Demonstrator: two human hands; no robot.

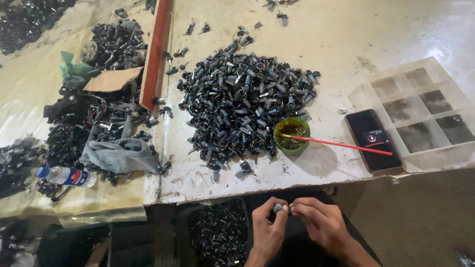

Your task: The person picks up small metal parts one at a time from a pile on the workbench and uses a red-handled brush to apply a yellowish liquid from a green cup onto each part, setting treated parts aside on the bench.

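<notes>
While both hands work below the table edge, the left hand (267,228) pinches one small dark part with a pale cap (278,207) between thumb and fingertips, and the right hand (319,222) has its fingers curled in, the tips meeting that same part from the other side; whether the right hand grips anything of its own I cannot tell. The part sits over the lap, well apart from the table (346,44), so a slip would likely drop it into the dark box of similar parts (217,232) below, where it would be hard to pick out again. The heap of parts (242,101) reaches near the front edge, and loose ones could roll off if nudged. The red stick (341,144) rests in the green cup (292,134) and lies across the phone (373,140); a bump could tip the cup and wet the phone. Counted: one heap, far too many parts to number, one cup, one stick, one phone, one clear divided tray (420,106), one plastic bottle (67,175), one grey cloth (121,154).
</notes>
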